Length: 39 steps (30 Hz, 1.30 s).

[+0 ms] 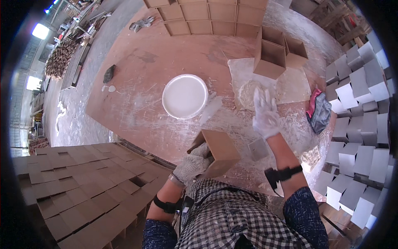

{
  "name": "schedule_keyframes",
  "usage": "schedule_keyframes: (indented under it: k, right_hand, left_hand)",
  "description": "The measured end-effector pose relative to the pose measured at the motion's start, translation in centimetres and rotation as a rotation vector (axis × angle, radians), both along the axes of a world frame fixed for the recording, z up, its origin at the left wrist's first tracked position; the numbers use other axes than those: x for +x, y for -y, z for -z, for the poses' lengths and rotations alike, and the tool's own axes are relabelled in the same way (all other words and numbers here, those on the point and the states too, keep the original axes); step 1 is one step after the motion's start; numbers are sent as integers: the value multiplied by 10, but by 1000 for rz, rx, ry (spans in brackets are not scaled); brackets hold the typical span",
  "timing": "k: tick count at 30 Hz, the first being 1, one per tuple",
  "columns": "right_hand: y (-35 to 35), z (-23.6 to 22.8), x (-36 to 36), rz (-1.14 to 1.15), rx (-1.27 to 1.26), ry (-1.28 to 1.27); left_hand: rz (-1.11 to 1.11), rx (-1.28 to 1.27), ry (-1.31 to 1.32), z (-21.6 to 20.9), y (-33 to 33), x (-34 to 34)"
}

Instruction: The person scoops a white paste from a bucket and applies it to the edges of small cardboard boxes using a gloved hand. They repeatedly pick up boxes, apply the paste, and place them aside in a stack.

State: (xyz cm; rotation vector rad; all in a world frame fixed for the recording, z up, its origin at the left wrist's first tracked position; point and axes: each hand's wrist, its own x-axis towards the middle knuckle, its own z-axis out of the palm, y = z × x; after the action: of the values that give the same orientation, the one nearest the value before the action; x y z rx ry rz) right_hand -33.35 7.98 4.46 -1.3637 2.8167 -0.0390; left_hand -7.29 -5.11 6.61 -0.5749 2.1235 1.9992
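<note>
My left hand [193, 166], in a knitted glove, grips a brown cardboard box [224, 154] low in front of me. Its fingers reach into the box's open side. My right hand [266, 115] wears a whitish glove, with fingers stretched out and nothing visible in them. Its fingertips are over the edge of a round whitish smear [248, 93] on a pale flat sheet [295, 88]; whether they touch it I cannot tell. Left of that hand stands a round white container [164, 101] with smooth white contents. A small grey square piece [258, 149] lies between my hands.
Brown open boxes [269, 62] stand behind the sheet, and a joined block of brown boxes [199, 18] at the table's far edge. Stacked brown boxes [83, 178] fill the lower left; white and grey boxes [358, 157] the right. A pink-grey cloth [320, 112] lies near them.
</note>
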Motion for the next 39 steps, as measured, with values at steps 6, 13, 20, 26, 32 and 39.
schedule_keyframes:
  k: [6, 13, 20, 26, 32, 39]
  right_hand:
    - [48, 18, -31, 51, 247, 53]
    - [33, 43, -59, -67, -115, 254]
    - [-12, 12, -59, 524, -1246, 1431]
    - [14, -2, -3, 497, -1752, 2012]
    - [63, -43, 30, 585, -1296, 1819]
    - [140, -38, 46, -293, -900, 1057]
  left_hand:
    - [156, -525, 6, -32, 11, -22]
    - [-327, 507, 284, -41, 12, 14]
    - [166, -640, -146, 71, 18, 77]
    - [226, -256, -4, 78, 18, 67]
    - [-229, 348, -149, 105, 13, 75]
    - [78, -432, -169, 127, 2, 70]
